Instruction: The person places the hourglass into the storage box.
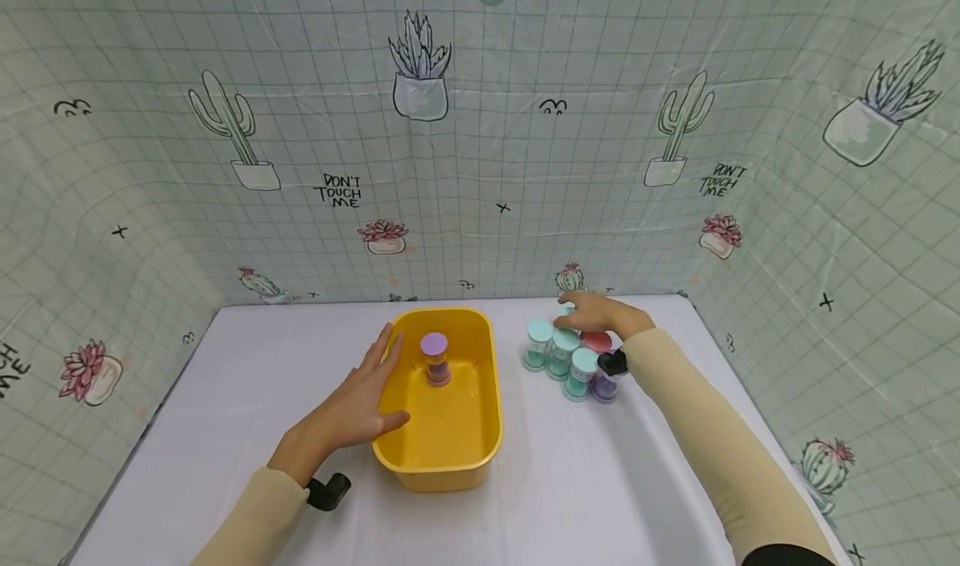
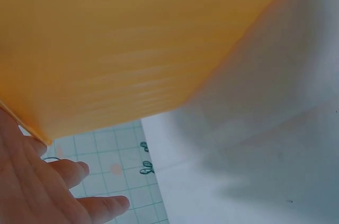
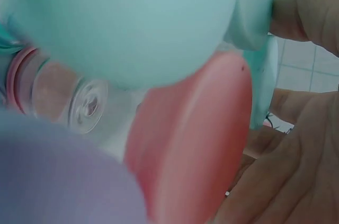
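Note:
A yellow bin stands in front of me with one purple-capped sand timer upright inside. My left hand lies along the bin's left rim, fingers spread and fairly straight. In the left wrist view, fingertips show right at the bin's edge. At the back of a cluster of sand timers, my right hand pinches a mint-green sand timer by its cap, thumb on one side and fingers on the other. A red-capped timer sits right beside that hand, partly hidden by it.
Several other mint-green timers stand close together in front of the right hand. A purple timer is at the cluster's near right, under the wrist. A white-covered table bears everything, with a patterned cloth rising behind it.

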`<state>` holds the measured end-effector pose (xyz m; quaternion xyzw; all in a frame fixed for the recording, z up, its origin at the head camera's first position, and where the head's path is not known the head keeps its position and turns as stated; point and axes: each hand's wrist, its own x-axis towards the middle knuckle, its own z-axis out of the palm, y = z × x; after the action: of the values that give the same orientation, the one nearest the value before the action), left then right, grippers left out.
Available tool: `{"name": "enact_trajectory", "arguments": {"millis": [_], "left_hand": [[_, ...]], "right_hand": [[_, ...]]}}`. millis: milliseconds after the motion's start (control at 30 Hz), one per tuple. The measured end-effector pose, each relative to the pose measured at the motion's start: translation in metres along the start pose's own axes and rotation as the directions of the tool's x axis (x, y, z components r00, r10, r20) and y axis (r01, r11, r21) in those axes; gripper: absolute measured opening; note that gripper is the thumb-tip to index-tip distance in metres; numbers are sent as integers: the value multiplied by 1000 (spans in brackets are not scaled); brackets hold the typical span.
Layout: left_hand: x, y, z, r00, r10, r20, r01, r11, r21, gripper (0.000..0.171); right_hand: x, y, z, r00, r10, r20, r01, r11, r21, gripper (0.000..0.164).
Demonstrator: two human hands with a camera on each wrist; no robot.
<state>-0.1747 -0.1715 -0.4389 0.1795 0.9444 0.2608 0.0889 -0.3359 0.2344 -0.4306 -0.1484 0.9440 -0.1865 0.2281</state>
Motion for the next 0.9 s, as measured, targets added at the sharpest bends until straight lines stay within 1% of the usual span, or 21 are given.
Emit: {"name": "enact_trajectory", "arguments": {"millis": [133, 333, 567, 700, 900], "left_hand": [[0, 0, 0, 1000, -13, 9, 13, 1000, -1, 107], [0, 1, -1, 1000, -7, 7, 7, 1000, -8, 107], [1, 1, -2, 1000, -7, 5, 7, 1000, -6, 107], [1, 1, -1, 1000, -5, -6, 5, 1000, 2, 107], [2, 1, -1, 1000, -12, -3, 12, 1000, -4, 108]], "right_hand": [[5, -1, 1, 1000, -15, 5, 15, 1000, -19, 70], [7, -4, -1, 1000, -22, 8, 22, 999, -31, 64], [6, -5, -2, 1000, -19, 11, 19, 1000, -20, 48], [6, -4, -2, 999, -37, 22, 37, 999, 7, 46], [8, -4, -4, 997, -64, 34, 64, 998, -8, 42]]}}
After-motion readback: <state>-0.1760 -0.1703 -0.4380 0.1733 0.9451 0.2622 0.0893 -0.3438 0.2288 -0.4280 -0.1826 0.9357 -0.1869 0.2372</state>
